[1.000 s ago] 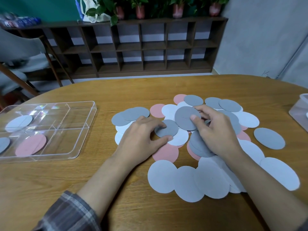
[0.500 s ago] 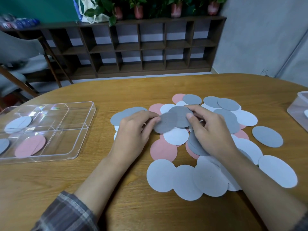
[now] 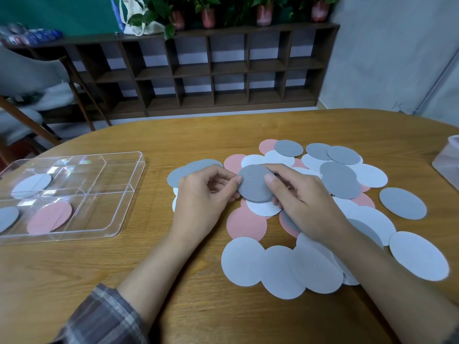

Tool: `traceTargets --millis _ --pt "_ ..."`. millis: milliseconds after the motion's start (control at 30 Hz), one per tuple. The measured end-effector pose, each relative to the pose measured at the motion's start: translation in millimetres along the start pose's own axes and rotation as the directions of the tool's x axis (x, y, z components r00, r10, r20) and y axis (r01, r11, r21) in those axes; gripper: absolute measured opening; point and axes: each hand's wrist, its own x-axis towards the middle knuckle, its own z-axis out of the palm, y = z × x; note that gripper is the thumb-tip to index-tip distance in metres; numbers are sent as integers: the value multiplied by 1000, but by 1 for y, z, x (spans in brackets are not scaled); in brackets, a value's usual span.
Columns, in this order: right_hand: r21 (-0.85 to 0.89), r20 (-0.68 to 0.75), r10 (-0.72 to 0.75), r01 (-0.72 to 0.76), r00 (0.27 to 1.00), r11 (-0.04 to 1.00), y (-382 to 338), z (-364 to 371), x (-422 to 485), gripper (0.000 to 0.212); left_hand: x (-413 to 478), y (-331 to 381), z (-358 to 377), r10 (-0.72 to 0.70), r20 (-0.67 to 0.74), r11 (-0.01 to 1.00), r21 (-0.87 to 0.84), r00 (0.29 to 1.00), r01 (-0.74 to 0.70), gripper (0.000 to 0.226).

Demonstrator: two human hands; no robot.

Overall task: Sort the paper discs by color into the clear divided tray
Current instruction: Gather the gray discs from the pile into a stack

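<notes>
Together both hands (image 3: 250, 194) pinch stacked dark grey discs (image 3: 255, 186).

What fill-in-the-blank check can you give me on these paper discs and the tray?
The left hand and right hand together pinch a stack of round paper discs coloured ___.
The clear divided plastic tray lies to the ___ of the loose disc pile on the wooden table.
The tray holds a white paper disc, a grey paper disc and a ___ one.
Missing words: grey, left, pink.
</notes>
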Motion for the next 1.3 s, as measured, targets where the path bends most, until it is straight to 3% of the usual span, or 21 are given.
traceTargets --millis 133,267,367,467,767,933,1067,1167,1300 --pt "-151 -33 -22 16 999 988 3 2 0 23 0 -1 -1 18 45 998 52 999 -20 8" --pt "-183 -101 -37 18 994 983 6 0 1 28 8 -14 -14 136 0 904 410 991 -124 23" --pt "-176 -116 -39 18 992 984 6 -1 2 30 13 -23 -22 -55 19 809 588 998 34 53" --pt "-162 -112 -27 9 993 987 7 0 1 30 13 -25 -22 -165 76 726 684 983 69 62" --pt "-156 -127 -5 -15 992 988 11 -2 2 29 12 -23 -24 23 91 707 703 996 -81 32" --pt "-196 -164 25 -57 986 979 13 -2 4 28 11 -27 -22 225 140 756 599 964 -263 32" --pt "-202 -210 44 -87 977 975 14 -3 5 28 12 -24 -19 321 97 784 531 942 -322 23" --pt "-201 -222 34 -80 974 976 13 -3 5 29 10 -12 -20 325 1 862 411 946 -296 14" --pt "-182 -214 11 -51 977 982 12 -1 4 31 3 0 -18 197 -34 962 197 980 -187 10"
